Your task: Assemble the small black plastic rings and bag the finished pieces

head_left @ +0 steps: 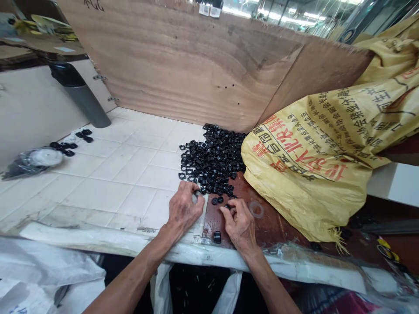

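A heap of small black plastic rings (216, 159) lies at the foot of the plywood, partly on white tile-patterned sheeting and partly on a reddish-brown surface. At the heap's near left edge, my left hand (186, 204) is closed, thumb and forefinger on a black ring (197, 192) that is mostly hidden. My right hand (241, 223) pinches a small black plastic piece (227, 206) over the reddish-brown surface; the fingers cover much of it. Between the hands are a pair of round black caps (218, 200). One black cylindrical piece (217, 237) stands nearer the table edge.
A yellow woven sack (304, 170) slumps over the right side. Behind the heap rises a plywood board (183, 61). At left are a grey bottle (87, 102), black knobs (62, 147) and a plastic bag (32, 162). A clear flat ring (256, 209) lies beside my right hand.
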The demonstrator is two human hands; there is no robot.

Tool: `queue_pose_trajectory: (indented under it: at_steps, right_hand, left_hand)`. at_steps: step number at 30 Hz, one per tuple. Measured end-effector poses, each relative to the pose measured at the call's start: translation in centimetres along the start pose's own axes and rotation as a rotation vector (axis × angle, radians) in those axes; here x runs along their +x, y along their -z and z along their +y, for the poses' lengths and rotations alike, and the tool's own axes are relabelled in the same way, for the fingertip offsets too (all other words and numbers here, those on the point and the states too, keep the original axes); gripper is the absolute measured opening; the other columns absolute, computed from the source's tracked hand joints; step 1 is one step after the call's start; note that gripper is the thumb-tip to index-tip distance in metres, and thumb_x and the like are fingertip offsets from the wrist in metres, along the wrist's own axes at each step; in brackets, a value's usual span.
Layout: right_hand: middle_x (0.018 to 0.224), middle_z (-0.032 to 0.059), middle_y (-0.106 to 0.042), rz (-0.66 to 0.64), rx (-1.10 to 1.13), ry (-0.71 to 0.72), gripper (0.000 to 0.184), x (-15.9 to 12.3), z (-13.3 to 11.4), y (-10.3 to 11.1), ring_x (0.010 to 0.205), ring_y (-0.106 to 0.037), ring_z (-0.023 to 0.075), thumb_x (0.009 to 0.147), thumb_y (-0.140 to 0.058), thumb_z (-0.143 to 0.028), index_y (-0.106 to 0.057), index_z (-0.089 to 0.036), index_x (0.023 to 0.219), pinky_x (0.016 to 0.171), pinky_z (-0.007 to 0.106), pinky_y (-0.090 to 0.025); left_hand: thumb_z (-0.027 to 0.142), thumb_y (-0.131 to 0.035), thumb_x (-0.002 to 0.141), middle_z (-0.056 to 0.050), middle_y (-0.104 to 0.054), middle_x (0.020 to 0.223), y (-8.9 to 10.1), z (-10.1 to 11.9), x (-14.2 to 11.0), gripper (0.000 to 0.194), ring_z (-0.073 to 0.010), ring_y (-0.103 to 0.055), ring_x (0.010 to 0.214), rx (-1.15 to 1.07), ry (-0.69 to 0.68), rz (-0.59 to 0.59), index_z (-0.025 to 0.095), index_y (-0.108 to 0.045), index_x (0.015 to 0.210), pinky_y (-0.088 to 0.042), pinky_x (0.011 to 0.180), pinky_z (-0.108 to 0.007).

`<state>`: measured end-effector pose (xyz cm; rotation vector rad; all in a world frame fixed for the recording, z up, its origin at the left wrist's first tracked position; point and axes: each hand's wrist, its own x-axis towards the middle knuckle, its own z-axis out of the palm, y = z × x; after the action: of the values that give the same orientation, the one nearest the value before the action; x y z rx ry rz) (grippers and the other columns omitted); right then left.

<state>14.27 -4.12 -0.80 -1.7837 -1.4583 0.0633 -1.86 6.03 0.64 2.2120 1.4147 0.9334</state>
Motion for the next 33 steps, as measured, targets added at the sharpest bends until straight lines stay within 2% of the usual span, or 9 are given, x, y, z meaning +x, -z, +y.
queue_pose_trajectory:
  at_steps: [3, 8, 12, 14, 16, 21, 25, 29, 33]
  right_hand:
    - [0.093, 0.0059, -0.058, -0.131, 0.051, 0.088, 0.003, 0.0, -0.1, 0.1, 0.081, -0.059, 0.0194, 0.093, -0.056, -0.02, -0.058, -0.02, 0.096, 0.074, 0.033, -0.051]
    - [0.102, 0.0095, -0.06, -0.264, 0.153, 0.245, 0.02, 0.1, -0.4, 0.2, 0.097, -0.059, 0.0229, 0.092, -0.052, -0.012, -0.06, -0.018, 0.109, 0.085, 0.038, -0.052]
    - [0.105, 0.0107, -0.061, -0.377, 0.059, 0.3, 0.036, 0.3, -0.8, 0.0, 0.099, -0.058, 0.0253, 0.093, -0.052, -0.014, -0.056, -0.018, 0.128, 0.086, 0.042, -0.053]
    - [0.103, 0.0105, -0.06, -0.367, -0.012, 0.259, 0.041, 0.4, -0.9, -0.2, 0.097, -0.058, 0.026, 0.093, -0.052, -0.016, -0.053, -0.019, 0.134, 0.085, 0.043, -0.054]
    - [0.104, 0.0107, -0.06, -0.309, -0.016, 0.214, 0.038, 0.4, -0.9, -0.5, 0.099, -0.059, 0.0263, 0.093, -0.053, -0.016, -0.055, -0.019, 0.131, 0.086, 0.043, -0.054]
    - [0.1, 0.0066, -0.062, -0.138, 0.158, 0.011, 0.012, 0.4, -0.2, -0.2, 0.081, -0.063, 0.0187, 0.092, -0.058, -0.02, -0.062, -0.02, 0.103, 0.075, 0.033, -0.055]
    - [0.101, 0.0051, -0.063, -0.07, 0.342, -0.098, 0.013, 0.7, 0.3, 0.4, 0.076, -0.063, 0.0152, 0.09, -0.062, -0.021, -0.067, -0.021, 0.102, 0.067, 0.028, -0.055]
    - [0.11, 0.0076, -0.064, -0.141, 0.516, -0.105, 0.022, 0.8, 0.2, 0.6, 0.086, -0.067, 0.017, 0.091, -0.061, -0.021, -0.068, -0.021, 0.112, 0.076, 0.03, -0.058]
    - [0.098, 0.0058, -0.07, -0.15, 0.605, -0.185, 0.021, 0.4, 0.2, 0.4, 0.084, -0.069, 0.0183, 0.089, -0.065, -0.024, -0.065, -0.021, 0.11, 0.076, 0.03, -0.058]
  left_hand:
    - [0.022, -0.06, 0.079, -0.005, -0.057, 0.099, 0.1, -0.1, 0.2, 0.025, -0.0221, -0.063, 0.08, 0.108, 0.004, -0.073, 0.021, -0.054, 0.103, -0.052, 0.069, -0.033]
    - [0.018, -0.052, 0.084, -0.005, -0.056, 0.097, -0.9, 0.0, -0.3, 0.017, -0.0211, -0.063, 0.089, 0.098, -0.14, -0.168, 0.022, -0.056, 0.1, -0.053, 0.078, -0.031]
    - [0.02, -0.056, 0.083, -0.008, -0.054, 0.103, -0.9, 0.0, -0.4, 0.037, -0.0235, -0.062, 0.086, 0.066, -0.069, -0.095, 0.018, -0.051, 0.12, -0.055, 0.073, -0.034]
    - [0.024, -0.059, 0.082, -0.01, -0.053, 0.104, -0.7, 0.0, -0.3, 0.045, -0.0249, -0.062, 0.084, 0.098, -0.004, -0.047, 0.017, -0.048, 0.125, -0.055, 0.069, -0.036]
    - [0.024, -0.058, 0.084, -0.009, -0.055, 0.101, -0.6, -0.1, -0.3, 0.034, -0.0245, -0.063, 0.083, 0.113, -0.01, -0.06, 0.018, -0.054, 0.118, -0.055, 0.069, -0.036]
    - [0.018, -0.052, 0.087, -0.007, -0.062, 0.094, -0.7, -0.3, -0.4, 0.016, -0.0236, -0.064, 0.087, 0.056, -0.095, -0.123, 0.018, -0.06, 0.101, -0.054, 0.078, -0.036]
    - [0.016, -0.055, 0.084, -0.005, -0.062, 0.093, -1.0, 0.1, -0.5, 0.032, -0.0191, -0.063, 0.08, -0.215, -0.088, -0.19, 0.018, -0.058, 0.116, -0.055, 0.078, -0.035]
    - [0.023, -0.061, 0.082, -0.006, -0.064, 0.098, -0.3, 1.2, -0.3, 0.025, -0.0166, -0.064, 0.082, -0.655, 0.089, -0.376, 0.017, -0.066, 0.106, -0.056, 0.074, -0.03]
    - [0.027, -0.068, 0.078, -0.004, -0.069, 0.086, 0.3, 2.0, -0.1, 0.026, -0.0153, -0.065, 0.077, -0.96, 0.296, -0.565, 0.014, -0.065, 0.1, -0.053, 0.069, -0.026]
